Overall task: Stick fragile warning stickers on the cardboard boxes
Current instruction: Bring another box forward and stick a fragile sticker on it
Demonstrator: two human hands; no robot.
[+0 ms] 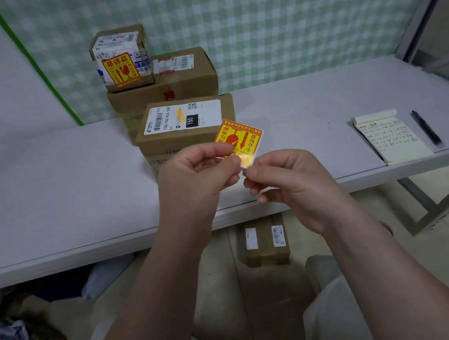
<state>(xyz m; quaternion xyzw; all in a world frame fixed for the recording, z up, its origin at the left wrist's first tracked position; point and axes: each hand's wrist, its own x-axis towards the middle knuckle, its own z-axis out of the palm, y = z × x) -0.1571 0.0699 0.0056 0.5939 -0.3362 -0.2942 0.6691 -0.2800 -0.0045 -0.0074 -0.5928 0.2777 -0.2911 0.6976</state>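
- Fragile warning sticker [242, 138]: yellow and red, held in the air over the near part of the counter [46, 196], just in front of the front cardboard box [172, 142]. It is not on any box yet. Its print reads upside down from the head view.
- Left hand [195, 177]: thumb and fingers [211, 150] pinch the sticker's lower left edge.
- Right hand [292, 185]: fingers [258, 173] pinch at the lower corner. A white slip [267, 191] shows beneath this hand, probably backing paper.
- Judgement: both pinches meet at one corner, which suits peeling sticker from backing. The rest hangs free, so the adhesive catches nothing.
- Front cardboard box: shipping label on top, brown front face bare. It is nearest the hands, so probably the next target.
- Behind it: a larger box [189, 79] with a small box [122, 58] stacked on it. The small box already carries a fragile sticker on its front. None is visible on the larger one.
- Floor box [263, 239]: under the counter edge, no fragile sticker seen.
- Notepad [390, 139] and pen [426, 128]: to the right on the counter, well apart from the work.
- Risk: a freed sticker may curl onto itself or onto the fingers.
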